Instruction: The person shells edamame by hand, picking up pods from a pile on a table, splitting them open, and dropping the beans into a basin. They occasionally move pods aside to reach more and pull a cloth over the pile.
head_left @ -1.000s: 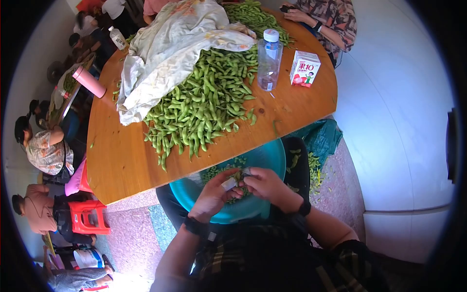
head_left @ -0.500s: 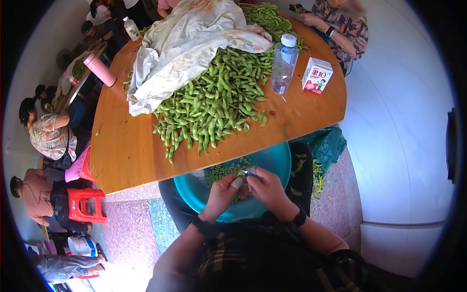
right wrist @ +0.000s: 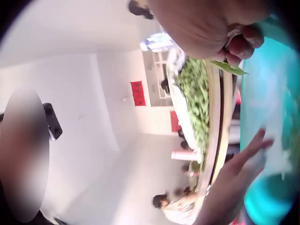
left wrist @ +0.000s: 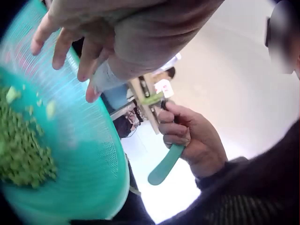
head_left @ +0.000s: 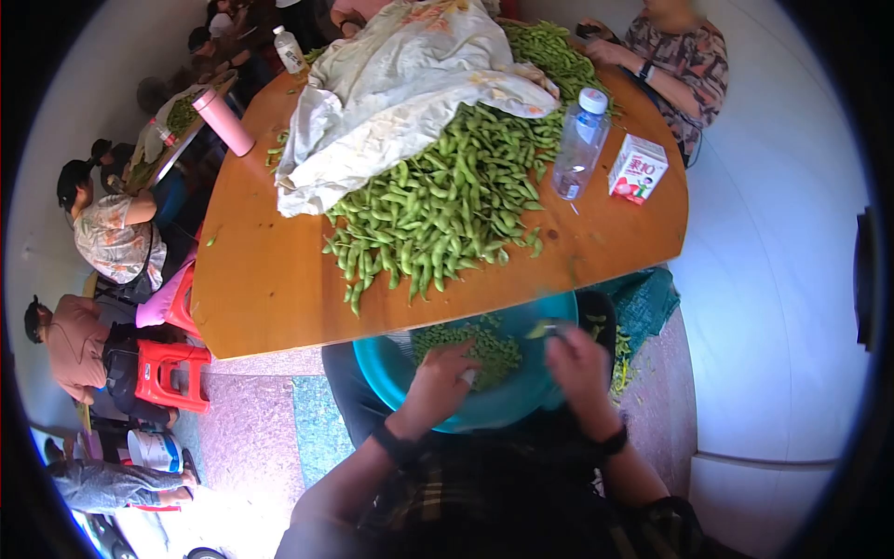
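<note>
My left hand (head_left: pixel 436 393) hovers over a teal slotted basket (left wrist: pixel 110 154) with its fingers loose and spread, holding nothing. White tape (left wrist: pixel 106 77) wraps its thumb. Shelled green beans (left wrist: pixel 23 154) lie heaped in the basket, and a blurred bean (left wrist: pixel 50 109) shows above them in the left wrist view. At the basket's right side, my right hand (head_left: pixel 579 374) grips a small tool by its teal handle (left wrist: pixel 166 165); the tool's working end is mostly hidden. A green soybean pod (right wrist: pixel 228 68) sticks out from the same fingers.
A pile of pods (head_left: pixel 447 205) covers much of the wooden table (head_left: pixel 270 289), partly under a white cloth (head_left: pixel 400 102). A clear bottle (head_left: pixel 579 149), a juice carton (head_left: pixel 639 170) and a pink flask (head_left: pixel 223 121) stand around it. Several people sit nearby. Loose pods lie on the floor at right.
My hands were together over the basket, working on a pod; they have parted. The right hand moved right with the tool and pod, while the left fingers loosened over the beans.
</note>
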Motion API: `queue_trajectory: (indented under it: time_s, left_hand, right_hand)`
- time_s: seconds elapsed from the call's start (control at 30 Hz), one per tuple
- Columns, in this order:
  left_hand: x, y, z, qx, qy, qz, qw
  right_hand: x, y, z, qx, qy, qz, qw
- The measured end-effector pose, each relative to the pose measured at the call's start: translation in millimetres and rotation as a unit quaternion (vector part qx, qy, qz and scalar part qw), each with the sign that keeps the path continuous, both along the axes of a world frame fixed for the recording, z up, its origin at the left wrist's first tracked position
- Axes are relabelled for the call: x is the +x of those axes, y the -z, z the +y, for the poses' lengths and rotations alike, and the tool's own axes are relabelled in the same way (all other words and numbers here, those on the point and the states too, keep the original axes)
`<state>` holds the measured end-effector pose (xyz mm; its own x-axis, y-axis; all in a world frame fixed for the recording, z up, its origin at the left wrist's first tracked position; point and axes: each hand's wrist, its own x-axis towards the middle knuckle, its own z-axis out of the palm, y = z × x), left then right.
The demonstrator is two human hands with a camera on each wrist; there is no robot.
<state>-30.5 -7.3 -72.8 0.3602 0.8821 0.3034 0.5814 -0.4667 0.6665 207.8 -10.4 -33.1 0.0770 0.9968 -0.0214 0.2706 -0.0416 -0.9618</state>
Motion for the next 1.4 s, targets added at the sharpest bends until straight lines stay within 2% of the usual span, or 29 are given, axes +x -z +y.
queue_trajectory:
  time_s: [0.03, 0.07, 0.1, 0.17, 0.23, 0.27, 0.33, 0.37, 0.43, 0.5, 0.53, 0.6, 0.63, 0.67, 0.7, 0.73, 0.8, 0.83, 0.9, 0.97, 1.03, 1.17, 1.27, 1.33, 1.4]
  left_hand:
    - [-4, -22, -2, 0.003, -0.005, 0.003, 1.000]
    - [-9, -46, -1, 0.032, -0.070, 0.007, 0.997]
    - [-15, -65, 2, 0.060, -0.134, 0.010, 0.989]
    - [-31, -91, 14, -0.033, -0.262, -0.004, 0.965]
    - [-55, -85, 41, 0.148, -0.347, 0.167, 0.911]
    - [-67, -80, 48, 0.157, -0.359, 0.225, 0.892]
    - [-72, -78, 48, 0.127, -0.359, 0.239, 0.893]
    - [-73, -77, 48, 0.095, -0.354, 0.255, 0.894]
    - [-75, -78, 48, 0.095, -0.342, 0.266, 0.896]
    - [-75, -82, 50, 0.084, -0.359, 0.258, 0.893]
    - [-71, -85, 47, 0.084, -0.354, 0.259, 0.895]
    - [-57, -90, 40, 0.088, -0.284, 0.130, 0.946]
    - [-50, -79, 34, 0.038, -0.209, 0.039, 0.976]
    - [-32, -86, 26, -0.083, -0.175, -0.078, 0.978]
    - [-14, -93, 19, -0.202, -0.136, -0.192, 0.951]
    - [-3, -90, 16, -0.205, -0.130, -0.191, 0.951]
    - [9, -84, 11, -0.250, -0.107, -0.296, 0.916]
    - [9, -78, 9, -0.253, -0.105, -0.294, 0.916]
    - [11, -68, 6, -0.186, -0.055, -0.208, 0.959]
    - [14, -65, 3, -0.193, -0.061, -0.205, 0.958]
    - [18, -63, 1, -0.073, -0.048, -0.063, 0.994]
    - [26, -66, -4, -0.080, -0.025, -0.090, 0.992]
    - [28, -56, -8, -0.020, -0.040, -0.043, 0.998]
    - [30, -48, -12, -0.023, -0.066, -0.052, 0.996]
    - [28, -39, -12, -0.042, -0.063, -0.060, 0.995]
  right_hand:
    - [20, 0, 1, 0.008, 0.046, -0.057, 0.997]
    - [46, 10, -1, 0.019, 0.057, -0.062, 0.996]
    - [64, 6, -1, 0.023, 0.090, -0.138, 0.986]
    - [93, 7, -6, -0.015, 0.129, -0.145, 0.981]
    - [107, 18, -10, -0.051, 0.134, -0.097, 0.985]
    - [104, 18, -12, -0.048, 0.132, -0.097, 0.985]
    - [87, 16, -14, -0.021, 0.098, -0.099, 0.990]
    - [74, 9, -15, -0.055, 0.079, -0.059, 0.994]
    - [48, -2, -14, -0.036, 0.016, -0.064, 0.997]
    - [22, -8, -9, 0.031, -0.046, -0.067, 0.996]
    - [11, -16, -5, 0.012, -0.082, -0.050, 0.995]
    - [-13, -34, 2, -0.017, -0.140, -0.001, 0.990]
    - [-23, -41, 6, -0.027, -0.166, 0.029, 0.985]
    - [-31, -43, 9, -0.029, -0.160, 0.027, 0.986]
    - [-38, -44, 12, -0.065, -0.194, 0.087, 0.975]
    - [-41, -45, 13, -0.101, -0.227, 0.148, 0.957]
    - [-43, -46, 13, -0.112, -0.224, 0.158, 0.955]
    - [-43, -46, 12, -0.123, -0.228, 0.167, 0.951]
    - [-40, -47, 9, -0.132, -0.218, 0.175, 0.951]
    - [-37, -45, 6, -0.141, -0.210, 0.182, 0.950]
    - [-33, -43, 3, -0.154, -0.215, 0.153, 0.952]
    - [-31, -34, -3, -0.146, -0.204, 0.154, 0.956]
    - [-36, -24, -8, -0.145, -0.203, 0.152, 0.956]
    - [-44, -11, -14, -0.120, -0.147, 0.194, 0.962]
    - [-48, -5, -15, -0.124, -0.142, 0.213, 0.959]
